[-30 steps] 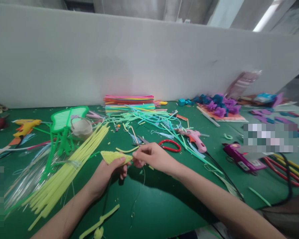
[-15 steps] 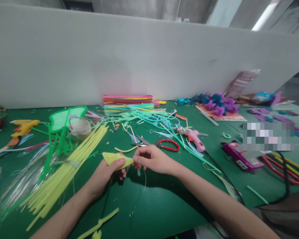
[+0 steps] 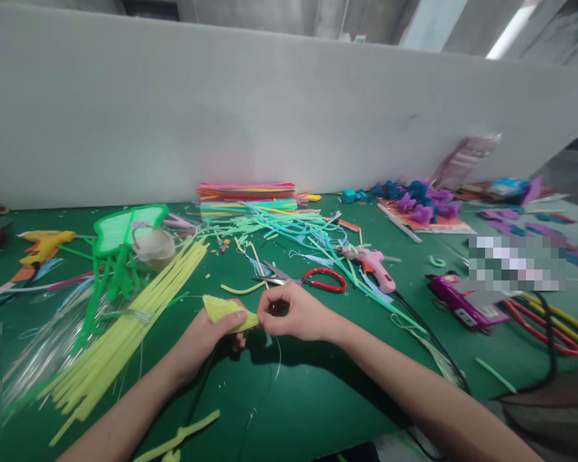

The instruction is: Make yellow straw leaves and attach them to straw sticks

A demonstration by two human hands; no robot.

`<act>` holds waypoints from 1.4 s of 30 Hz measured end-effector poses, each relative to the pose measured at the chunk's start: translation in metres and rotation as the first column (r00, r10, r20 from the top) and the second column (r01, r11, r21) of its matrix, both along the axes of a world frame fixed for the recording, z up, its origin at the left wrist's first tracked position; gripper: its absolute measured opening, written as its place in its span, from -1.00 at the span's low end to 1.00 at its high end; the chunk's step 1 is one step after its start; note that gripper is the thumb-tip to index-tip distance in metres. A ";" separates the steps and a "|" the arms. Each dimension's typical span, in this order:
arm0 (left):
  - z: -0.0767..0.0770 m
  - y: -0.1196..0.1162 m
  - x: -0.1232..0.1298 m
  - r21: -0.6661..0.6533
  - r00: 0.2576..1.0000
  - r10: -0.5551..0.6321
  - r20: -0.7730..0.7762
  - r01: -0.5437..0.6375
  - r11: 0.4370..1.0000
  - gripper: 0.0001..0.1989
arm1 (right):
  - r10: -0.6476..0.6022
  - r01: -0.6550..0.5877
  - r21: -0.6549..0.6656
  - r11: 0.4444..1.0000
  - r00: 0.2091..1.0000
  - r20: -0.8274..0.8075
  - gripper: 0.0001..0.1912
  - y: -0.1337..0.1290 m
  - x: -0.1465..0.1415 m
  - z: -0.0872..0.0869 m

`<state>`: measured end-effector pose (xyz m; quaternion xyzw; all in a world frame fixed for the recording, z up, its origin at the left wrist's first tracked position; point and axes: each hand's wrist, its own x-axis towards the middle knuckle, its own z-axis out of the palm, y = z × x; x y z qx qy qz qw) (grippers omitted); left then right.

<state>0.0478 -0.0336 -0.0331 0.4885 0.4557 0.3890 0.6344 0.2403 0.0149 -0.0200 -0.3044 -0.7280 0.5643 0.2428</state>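
Observation:
My left hand point(image 3: 221, 324) is closed around a yellow fuzzy triangular pipe-cleaner piece point(image 3: 218, 310), its thumb lying along the top. My right hand point(image 3: 293, 313) pinches at the piece's pointed right end, thumb and fingertips together. A thin pale thread point(image 3: 280, 359) dangles below those fingers; whether they grip it too is hidden. Just beyond my hands lie scissors point(image 3: 325, 280) with red handles, blades pointing left. A bent yellow pipe cleaner point(image 3: 187, 431) rests near the front edge, and another curved one point(image 3: 243, 290) sits behind the piece.
Left of me lies a bundle of yellow pipe cleaners point(image 3: 130, 327) beside a green mesh shape point(image 3: 131, 230) and a yellow glue gun point(image 3: 45, 244). A pink glue gun point(image 3: 378, 269) and its cord are at right, with a purple device point(image 3: 462, 305). Coloured pipe cleaners point(image 3: 247, 190) are stacked against the white partition point(image 3: 250, 109).
The yellow piece has shifted slightly right and tilts more steeply down toward its right tip. My right fingers still pinch there. The bent pipe cleaner at the front has slid a little left.

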 end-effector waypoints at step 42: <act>-0.004 0.006 -0.010 0.206 0.982 0.168 -0.090 -0.147 0.968 -0.80 | 0.047 -0.051 -0.043 0.998 0.995 -0.085 -0.63 0.001 -0.001 -0.006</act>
